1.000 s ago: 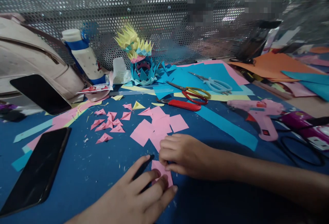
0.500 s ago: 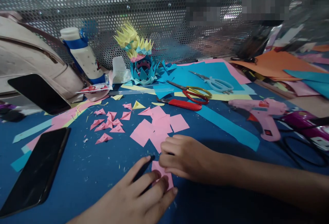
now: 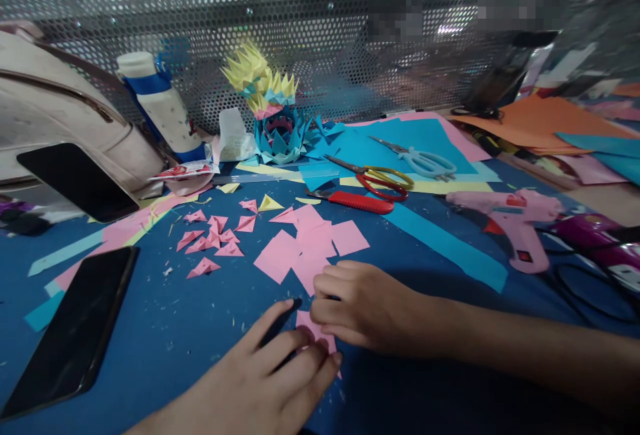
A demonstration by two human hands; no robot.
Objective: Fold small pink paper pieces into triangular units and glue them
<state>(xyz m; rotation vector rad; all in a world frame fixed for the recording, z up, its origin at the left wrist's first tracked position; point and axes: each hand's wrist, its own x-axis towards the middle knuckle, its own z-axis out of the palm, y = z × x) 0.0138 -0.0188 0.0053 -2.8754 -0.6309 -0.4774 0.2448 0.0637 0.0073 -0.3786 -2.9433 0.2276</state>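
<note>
On the blue table lies a small piece of pink paper (image 3: 313,324), partly covered by fingers. My left hand (image 3: 273,378) rests on it, fingers spread, with several fingertips on the paper. My right hand (image 3: 367,308) lies at its right edge with curled fingers; whether they pinch the paper is hidden. Just beyond are several overlapping pink squares (image 3: 315,238). To their left sits a group of small folded pink triangles (image 3: 229,248), with a yellow folded piece (image 3: 269,203) behind.
Two phones (image 3: 75,328) and a white bottle (image 3: 167,112) are at left. A yellow and blue paper model (image 3: 280,135) stands at the back. Red-handled scissors (image 3: 383,185), a red-handled tool (image 3: 360,202), light-blue scissors (image 3: 425,163) and a pink glue gun (image 3: 523,222) lie to the right.
The fingertips of my left hand have shifted slightly, and a pointed lower corner of the pink paper now shows beneath them. My right hand has hardly moved.
</note>
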